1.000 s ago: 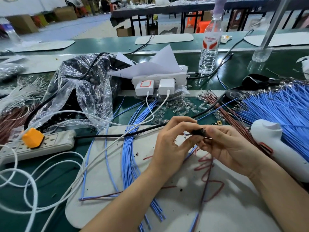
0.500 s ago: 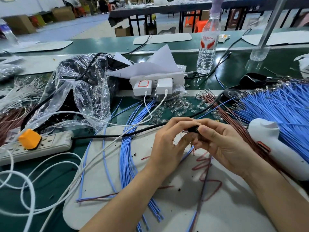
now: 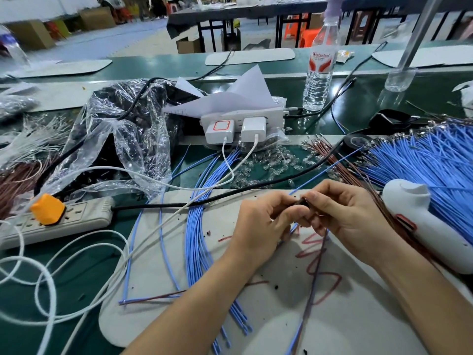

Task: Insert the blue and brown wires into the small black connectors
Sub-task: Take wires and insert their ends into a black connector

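Many blue wires — green bench (cluttered)

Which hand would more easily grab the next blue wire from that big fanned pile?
Probably the right hand: it sits beside the fanned blue wires, while the left hand lies farther away. Both pinch the black connector.

Over a grey mat, the left hand and right hand meet fingertip to fingertip, both pinching a small black connector. A blue wire runs from the connector up and to the right. A paired brown and blue lead trails from under the hands toward the viewer. A bundle of blue wires lies on the mat to the left. A white handheld tool rests just right of the right hand, beside a fan of blue wires. A power strip carrying an orange plug sits far left.
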The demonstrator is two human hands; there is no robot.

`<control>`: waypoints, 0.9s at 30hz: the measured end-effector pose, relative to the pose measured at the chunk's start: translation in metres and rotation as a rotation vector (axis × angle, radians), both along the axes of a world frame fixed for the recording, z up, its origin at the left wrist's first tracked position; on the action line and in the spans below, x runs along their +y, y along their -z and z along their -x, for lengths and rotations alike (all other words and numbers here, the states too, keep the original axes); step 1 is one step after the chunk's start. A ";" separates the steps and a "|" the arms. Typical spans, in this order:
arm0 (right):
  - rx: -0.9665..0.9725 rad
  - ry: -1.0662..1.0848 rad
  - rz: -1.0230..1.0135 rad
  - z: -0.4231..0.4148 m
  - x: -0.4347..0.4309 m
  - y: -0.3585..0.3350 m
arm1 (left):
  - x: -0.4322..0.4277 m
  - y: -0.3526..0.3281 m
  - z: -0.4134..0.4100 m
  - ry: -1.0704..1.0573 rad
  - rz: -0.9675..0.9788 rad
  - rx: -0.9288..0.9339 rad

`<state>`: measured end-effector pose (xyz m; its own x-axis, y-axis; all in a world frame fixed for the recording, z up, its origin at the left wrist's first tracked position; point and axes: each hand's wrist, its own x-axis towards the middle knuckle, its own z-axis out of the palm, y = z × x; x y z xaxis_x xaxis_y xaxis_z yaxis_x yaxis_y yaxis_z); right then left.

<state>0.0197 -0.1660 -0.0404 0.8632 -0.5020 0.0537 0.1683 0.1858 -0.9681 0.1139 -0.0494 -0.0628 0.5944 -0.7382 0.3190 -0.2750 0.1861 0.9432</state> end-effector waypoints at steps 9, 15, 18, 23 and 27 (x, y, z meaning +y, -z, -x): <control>0.047 -0.043 -0.040 -0.002 0.003 0.001 | 0.001 -0.002 -0.002 0.078 0.021 -0.015; 0.018 -0.073 -0.340 -0.005 0.009 0.002 | 0.000 -0.002 -0.003 0.054 0.089 0.043; 0.058 -0.101 -0.429 -0.004 0.008 0.001 | 0.000 -0.003 -0.003 0.012 0.079 -0.056; 0.090 -0.279 -0.546 -0.004 0.010 0.006 | 0.000 -0.004 -0.001 0.042 0.104 -0.068; 0.053 -0.331 -0.570 -0.007 0.010 0.008 | -0.002 -0.003 -0.002 0.074 0.105 -0.006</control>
<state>0.0262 -0.1560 -0.0489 0.9710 -0.1468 -0.1886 -0.0310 0.7051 -0.7085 0.1162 -0.0511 -0.0601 0.5375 -0.7422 0.4002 -0.2630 0.3034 0.9158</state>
